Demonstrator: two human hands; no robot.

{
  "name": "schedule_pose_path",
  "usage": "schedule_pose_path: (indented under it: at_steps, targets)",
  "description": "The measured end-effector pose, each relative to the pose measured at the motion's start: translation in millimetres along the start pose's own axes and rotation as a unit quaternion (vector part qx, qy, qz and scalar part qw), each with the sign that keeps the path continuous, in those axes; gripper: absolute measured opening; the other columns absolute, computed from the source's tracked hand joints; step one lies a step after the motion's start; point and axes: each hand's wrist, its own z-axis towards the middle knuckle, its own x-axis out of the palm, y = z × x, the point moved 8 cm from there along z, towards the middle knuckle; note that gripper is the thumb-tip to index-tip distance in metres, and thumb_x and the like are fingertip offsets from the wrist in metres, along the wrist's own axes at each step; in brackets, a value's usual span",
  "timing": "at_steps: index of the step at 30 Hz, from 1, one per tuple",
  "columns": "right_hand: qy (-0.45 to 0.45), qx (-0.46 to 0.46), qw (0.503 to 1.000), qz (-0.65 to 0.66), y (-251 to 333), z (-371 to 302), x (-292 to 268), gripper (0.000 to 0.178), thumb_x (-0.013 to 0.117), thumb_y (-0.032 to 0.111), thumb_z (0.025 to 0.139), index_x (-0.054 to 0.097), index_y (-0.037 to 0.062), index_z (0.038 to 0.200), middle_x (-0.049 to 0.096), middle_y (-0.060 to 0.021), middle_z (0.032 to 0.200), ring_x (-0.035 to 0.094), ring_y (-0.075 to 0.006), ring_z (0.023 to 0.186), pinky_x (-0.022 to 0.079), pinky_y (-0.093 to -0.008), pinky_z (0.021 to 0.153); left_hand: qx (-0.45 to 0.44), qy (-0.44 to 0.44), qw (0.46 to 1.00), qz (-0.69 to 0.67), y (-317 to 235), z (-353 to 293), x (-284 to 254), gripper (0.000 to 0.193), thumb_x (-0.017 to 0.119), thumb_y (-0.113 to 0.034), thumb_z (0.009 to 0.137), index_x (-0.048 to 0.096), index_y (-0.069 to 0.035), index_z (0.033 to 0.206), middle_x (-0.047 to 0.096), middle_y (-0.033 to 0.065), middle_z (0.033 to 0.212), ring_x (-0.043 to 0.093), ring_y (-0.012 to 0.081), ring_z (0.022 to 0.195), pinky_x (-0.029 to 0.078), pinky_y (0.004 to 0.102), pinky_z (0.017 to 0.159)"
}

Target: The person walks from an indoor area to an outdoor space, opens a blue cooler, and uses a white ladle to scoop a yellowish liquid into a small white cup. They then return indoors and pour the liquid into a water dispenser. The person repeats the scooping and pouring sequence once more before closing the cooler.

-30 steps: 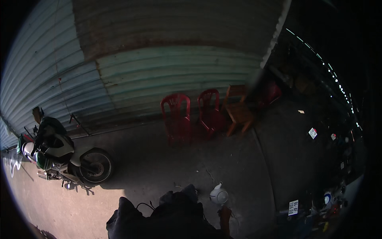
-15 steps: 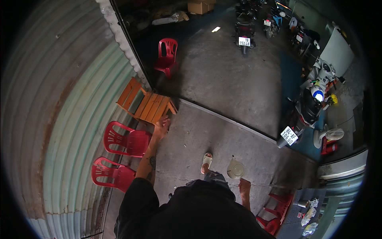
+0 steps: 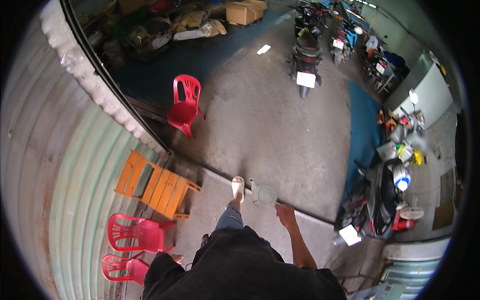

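Note:
My right hand [image 3: 285,214] is closed round the handle of a pale teapot [image 3: 265,195] with a round lid and a short spout. The teapot hangs in front of my body, its spout toward my foot in a light sandal [image 3: 238,189]. Low at my left side, my left hand [image 3: 176,258] shows only in part beside a red plastic chair [image 3: 142,234]. My dark sleeve hides most of that arm, and its fingers are too small to make out.
A metal threshold rail [image 3: 315,220] crosses the floor ahead. At left stand a slatted wooden chair [image 3: 167,190] and another red chair [image 3: 135,270]; a third red chair [image 3: 184,111] is inside. Parked motorbikes [image 3: 306,60] stand ahead, one scooter [image 3: 372,200] at right.
I have moved forward to the threshold, with one foot at the rail. The teapot has come along in my right hand. My left hand has dropped back from near the wooden chair.

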Motion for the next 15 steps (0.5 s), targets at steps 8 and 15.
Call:
schedule_pose_path:
  at_steps: [8,15]
  targets:
    - [0.014,0.024,0.998,-0.059,82.3,270.6,-16.5,0.051,0.058,0.044,0.098,0.066,-0.0005,0.073,0.063,-0.0137,0.063,0.062,-0.0207,0.063,0.049,-0.0384,0.064,0.139,-0.108,0.984,-0.027,-458.5,67.4,-119.9,0.038,0.059,-0.044,0.098,0.073,-0.009,0.101,0.063,0.0071,0.069,0.061,0.0182,0.058,0.049,0.034,0.053]
    - [0.023,0.025,0.998,-0.053,173.2,498.2,-54.6,0.046,0.061,0.039,0.099,0.068,-0.0003,0.075,0.064,-0.0127,0.063,0.062,-0.0165,0.062,0.049,-0.0367,0.061,0.576,-0.127,0.808,0.001,-994.1,-84.9,-200.0,0.041,0.064,-0.029,0.099,0.062,-0.005,0.131,0.073,0.0171,0.117,0.071,0.0295,0.106,0.056,0.0386,0.089]
